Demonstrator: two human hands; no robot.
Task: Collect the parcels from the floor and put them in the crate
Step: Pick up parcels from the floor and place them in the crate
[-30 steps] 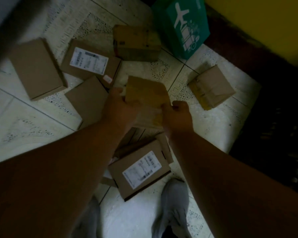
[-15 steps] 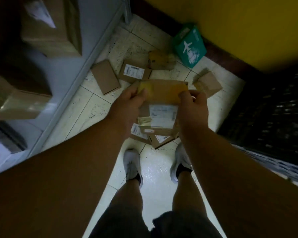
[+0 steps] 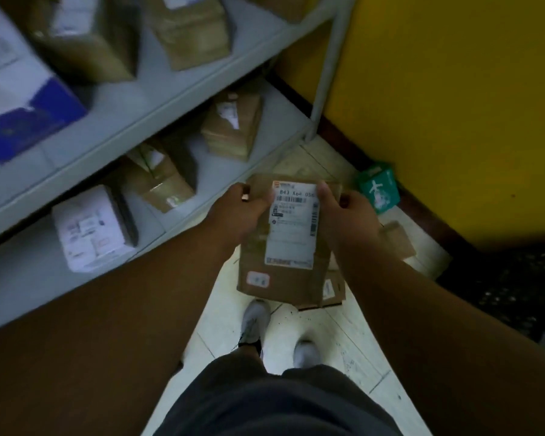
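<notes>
Parcels on the grey shelving (image 3: 158, 111) sit to your left; a few lie on the floor (image 3: 343, 341) ahead. Brown parcel (image 3: 283, 278) is held above your shoes, left hand (image 3: 239, 215) and right hand (image 3: 346, 215) fingers clamped on its upper edges.

person now standing, parcel (image 3: 283, 243) lifted off floor, label turned up, shelves (image 3: 158, 118) beside
</notes>
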